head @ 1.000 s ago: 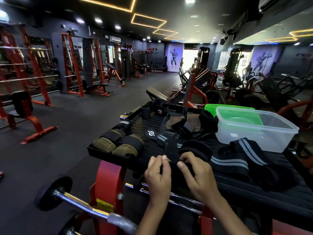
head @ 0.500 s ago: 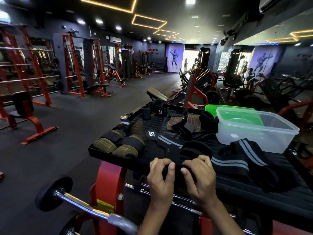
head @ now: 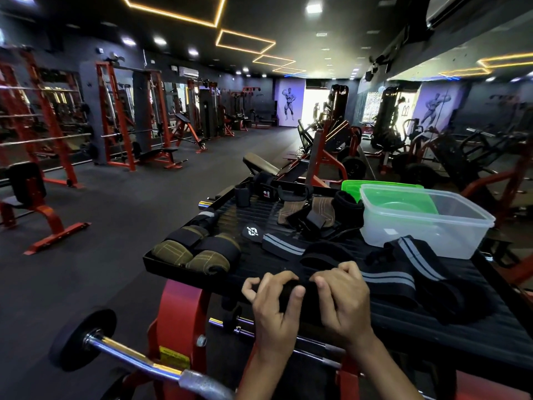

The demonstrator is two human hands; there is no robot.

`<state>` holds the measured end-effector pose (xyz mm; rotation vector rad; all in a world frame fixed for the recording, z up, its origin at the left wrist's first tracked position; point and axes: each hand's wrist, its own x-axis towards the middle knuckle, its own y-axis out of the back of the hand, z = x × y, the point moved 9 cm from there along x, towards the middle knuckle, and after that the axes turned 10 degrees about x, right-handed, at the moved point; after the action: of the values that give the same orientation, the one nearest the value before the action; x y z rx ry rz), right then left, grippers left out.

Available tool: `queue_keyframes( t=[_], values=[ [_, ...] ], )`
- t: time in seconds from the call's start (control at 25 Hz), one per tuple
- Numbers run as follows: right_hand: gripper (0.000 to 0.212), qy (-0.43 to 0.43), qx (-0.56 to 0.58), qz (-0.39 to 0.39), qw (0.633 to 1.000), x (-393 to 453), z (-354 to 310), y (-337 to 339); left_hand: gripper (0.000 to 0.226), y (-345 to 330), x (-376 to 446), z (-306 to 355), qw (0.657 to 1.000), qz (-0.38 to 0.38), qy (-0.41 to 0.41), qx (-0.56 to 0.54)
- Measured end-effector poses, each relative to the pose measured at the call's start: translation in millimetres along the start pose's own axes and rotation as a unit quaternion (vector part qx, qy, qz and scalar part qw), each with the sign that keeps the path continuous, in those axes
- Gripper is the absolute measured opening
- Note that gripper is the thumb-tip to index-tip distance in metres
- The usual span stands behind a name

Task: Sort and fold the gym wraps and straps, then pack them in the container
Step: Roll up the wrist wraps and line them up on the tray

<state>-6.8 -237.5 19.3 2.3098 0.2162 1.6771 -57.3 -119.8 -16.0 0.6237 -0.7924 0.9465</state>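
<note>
I have both grips, left hand (head: 274,301) and right hand (head: 340,295), pinching 1 black wrap (head: 302,293) at the bench's (head: 259,264) near edge, its length running away towards the container (head: 427,223) far right.

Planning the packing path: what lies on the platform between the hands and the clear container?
In the head view, a loose black wrap with grey stripes lies between the hands and the clear container, draped right up against the container's near wall.

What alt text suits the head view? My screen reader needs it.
Both hands, left hand and right hand, roll a black wrap on a black tray of gym straps, beside an empty clear container, in a gym.
</note>
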Motion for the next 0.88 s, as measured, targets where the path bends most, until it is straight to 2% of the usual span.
queue_keyframes(
  t=[0.12, 0.2, 0.28, 0.32, 0.4, 0.48, 0.52, 0.6, 0.68, 0.72, 0.8, 0.88],
  values=[
    [0.056, -0.113, 0.074, -0.016, 0.991, 0, 17, -6, 0.031, 0, 0, -3, 1.000, -0.004, -0.011, 0.011],
    [0.047, -0.059, 0.029, -0.051, 0.997, 1, 6, -6, 0.025, -2, 3, -9, 0.999, 0.003, 0.043, 0.002],
    [0.036, 0.004, -0.012, -0.083, 0.996, 1, -4, -10, 0.020, -7, 3, -12, 0.995, -0.020, 0.092, -0.014],
    [0.037, -0.003, -0.009, -0.086, 0.996, 2, 0, -11, 0.024, -11, 2, -12, 0.994, -0.038, 0.098, -0.018],
    [0.049, -0.099, 0.017, -0.055, 0.993, 4, 19, -9, 0.036, -12, -2, -9, 0.996, -0.050, 0.071, -0.009],
    [0.050, -0.189, 0.073, -0.053, 0.978, 1, 38, -12, 0.040, -13, 1, -12, 0.997, -0.054, 0.058, -0.003],
    [0.047, -0.190, 0.071, -0.057, 0.978, -1, 38, -12, 0.039, -14, 3, -16, 0.997, -0.051, 0.066, -0.008],
    [0.039, -0.129, 0.026, -0.050, 0.990, 2, 25, -5, 0.033, -17, 7, -23, 0.993, -0.046, 0.108, -0.028],
    [0.043, -0.086, 0.035, -0.041, 0.995, 1, 20, -4, 0.021, -23, 8, -23, 0.989, -0.063, 0.128, -0.036],
    [0.046, -0.110, 0.072, -0.029, 0.991, 1, 27, -4, 0.021, -23, 10, -17, 0.992, -0.066, 0.103, -0.024],
    [0.049, -0.218, 0.163, -0.014, 0.962, -2, 51, -10, 0.027, -22, 11, -4, 0.998, -0.064, 0.021, -0.003],
    [0.050, -0.283, 0.212, -0.042, 0.935, -9, 64, -18, 0.027, -22, 12, 1, 0.998, -0.056, -0.024, -0.015]
  ],
)
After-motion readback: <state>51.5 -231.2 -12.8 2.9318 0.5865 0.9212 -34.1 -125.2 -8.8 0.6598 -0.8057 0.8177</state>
